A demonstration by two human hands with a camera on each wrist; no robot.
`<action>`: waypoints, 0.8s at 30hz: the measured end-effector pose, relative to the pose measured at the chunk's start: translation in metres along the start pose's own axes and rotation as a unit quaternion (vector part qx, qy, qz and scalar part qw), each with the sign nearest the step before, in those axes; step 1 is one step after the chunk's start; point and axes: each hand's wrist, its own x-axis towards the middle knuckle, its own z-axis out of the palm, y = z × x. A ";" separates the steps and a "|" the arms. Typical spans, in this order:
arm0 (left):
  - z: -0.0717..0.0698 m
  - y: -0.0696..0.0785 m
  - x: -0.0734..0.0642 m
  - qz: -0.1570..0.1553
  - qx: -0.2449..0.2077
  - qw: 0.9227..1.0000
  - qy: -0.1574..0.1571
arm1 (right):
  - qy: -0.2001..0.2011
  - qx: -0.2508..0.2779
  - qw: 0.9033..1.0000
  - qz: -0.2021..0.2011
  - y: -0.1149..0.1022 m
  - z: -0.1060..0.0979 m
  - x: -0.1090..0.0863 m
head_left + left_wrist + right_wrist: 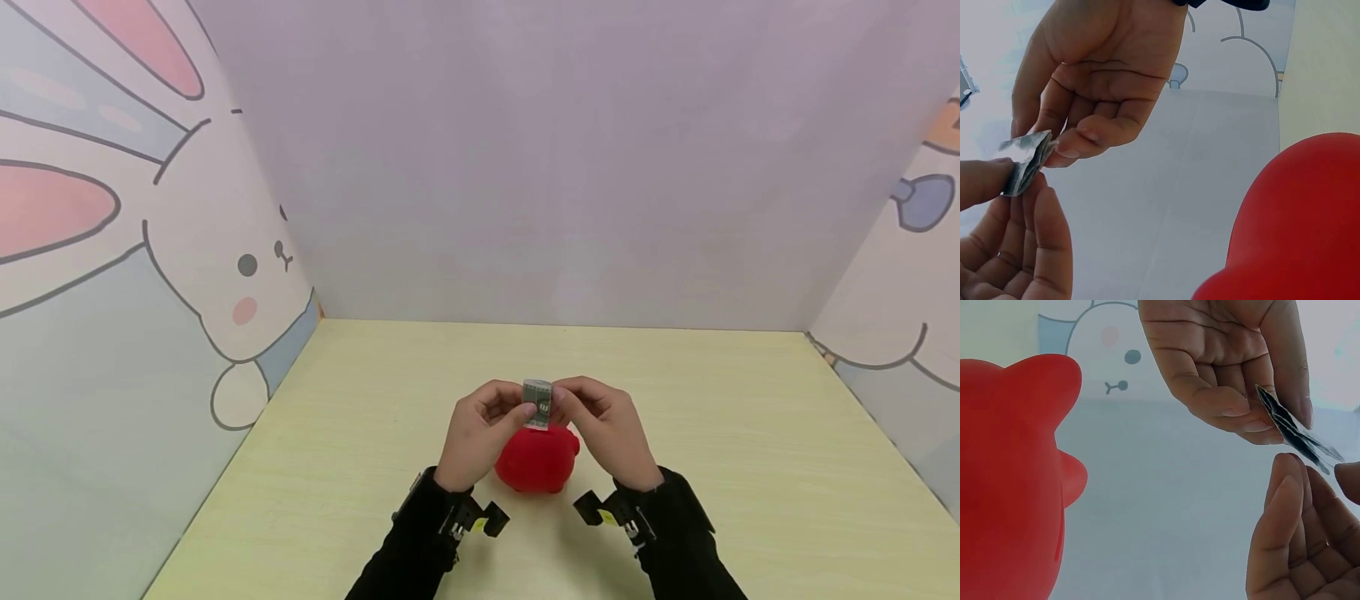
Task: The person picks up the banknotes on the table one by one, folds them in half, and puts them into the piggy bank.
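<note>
A small folded banknote (537,404), grey-green with printed marks, stands upright between both hands in the head view. My left hand (480,433) pinches its left side, thumb on the near face. At the right edge my right hand (611,429) pinches it between thumb and fingers. The wrist views show the layered folds of the note (1027,164). Just below and nearer stands a red, rounded figure (536,462) that looks like a piggy bank. Ear-like bumps on the red figure (1010,487) show in the right wrist view. Neither hand visibly touches it.
A pale yellow tabletop (360,400) stretches beneath the hands. Behind it rises a plain light wall (555,167). Panels with cartoon drawings flank the table: a rabbit panel (187,275) on the left and another panel (892,292) on the right.
</note>
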 end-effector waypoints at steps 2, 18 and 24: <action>0.000 0.000 0.000 0.000 -0.002 1.000 0.002 | 0.005 0.006 1.000 -0.006 -0.001 0.000 0.000; 0.000 -0.003 -0.001 0.018 0.002 1.000 0.003 | 0.006 0.016 1.000 -0.004 -0.002 0.007 -0.002; 0.002 -0.006 0.000 0.035 0.004 0.999 0.010 | 0.008 0.014 1.000 0.000 -0.001 0.008 -0.002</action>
